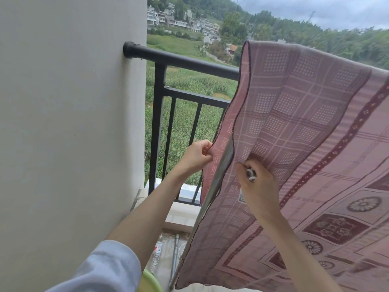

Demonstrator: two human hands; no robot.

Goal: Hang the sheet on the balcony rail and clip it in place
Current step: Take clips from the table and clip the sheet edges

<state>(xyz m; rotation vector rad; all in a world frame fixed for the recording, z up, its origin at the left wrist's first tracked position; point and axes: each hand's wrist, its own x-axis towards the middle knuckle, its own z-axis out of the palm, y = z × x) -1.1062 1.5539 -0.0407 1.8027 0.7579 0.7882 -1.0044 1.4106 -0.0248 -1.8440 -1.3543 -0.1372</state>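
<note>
The pink patterned sheet (305,133) drapes over the black balcony rail (179,60), its left edge hanging free. The left hand (196,157) pinches that dark hem between thumb and fingers; the right hand (257,184) grips the cloth just beside, curled round white clips (251,174)

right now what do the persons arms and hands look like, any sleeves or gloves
Both hands are bare, with no gloves, rings or watch showing. The left hand leads back along a bare forearm to a pale blue-grey sleeve pushed up near the elbow. The right hand has a bare forearm with no sleeve in view.
</note>
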